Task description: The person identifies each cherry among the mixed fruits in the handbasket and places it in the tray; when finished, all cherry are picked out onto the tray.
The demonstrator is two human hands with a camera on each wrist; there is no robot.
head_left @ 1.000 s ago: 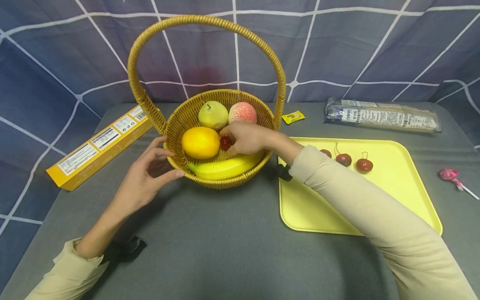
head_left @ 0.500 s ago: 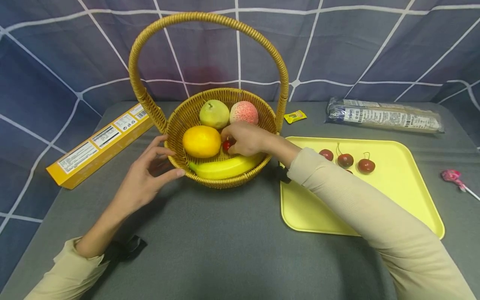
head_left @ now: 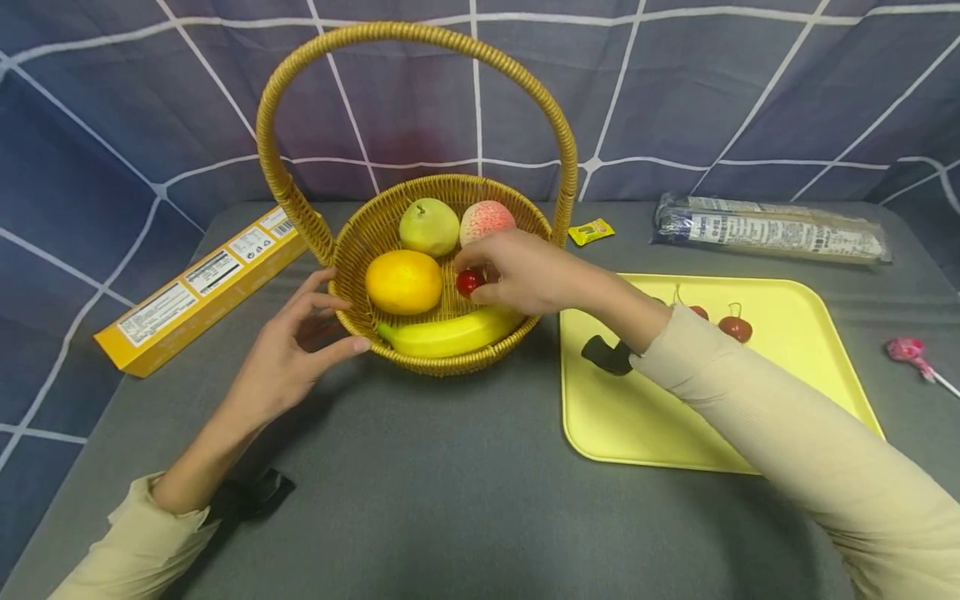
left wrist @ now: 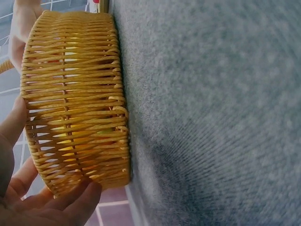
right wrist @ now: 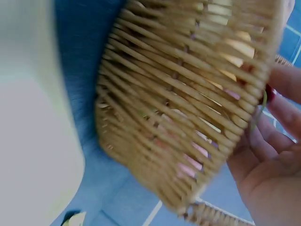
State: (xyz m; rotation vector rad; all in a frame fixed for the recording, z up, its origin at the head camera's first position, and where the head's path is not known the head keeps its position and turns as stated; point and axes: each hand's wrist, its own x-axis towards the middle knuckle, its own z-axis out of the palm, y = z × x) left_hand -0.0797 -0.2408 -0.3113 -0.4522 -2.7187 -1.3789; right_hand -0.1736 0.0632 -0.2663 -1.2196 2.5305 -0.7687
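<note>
My right hand [head_left: 525, 271] pinches a dark red cherry [head_left: 470, 283] inside the wicker basket [head_left: 442, 367]. In the right wrist view, the cherry's green stem [right wrist: 264, 104] hangs by the fingers, at the basket's rim. At the basket's near left side, my left hand [head_left: 281, 358] holds the rim and outer wall, thumb and fingers spread around the curve. The basket contains a yellow-orange fruit like a lemon [head_left: 403, 283], a banana [head_left: 450, 333], a pale green pear-like fruit [head_left: 429, 227] and a pink speckled peach [head_left: 486, 218], partly covered by my right hand.
A yellow tray [head_left: 637, 425] with cherries [head_left: 735, 328] lies under my right forearm, which hides part of it. Around stand an orange box [head_left: 202, 287], a yellow candy packet [head_left: 591, 232], a plastic-wrapped package [head_left: 772, 231] and a pink lollipop [head_left: 906, 350]. The basket's tall handle [head_left: 416, 33] arches overhead.
My right hand has shifted right and slightly up with the cherry, within the basket. Its forearm covers more of the tray's cherries. The left hand keeps its place on the basket.
</note>
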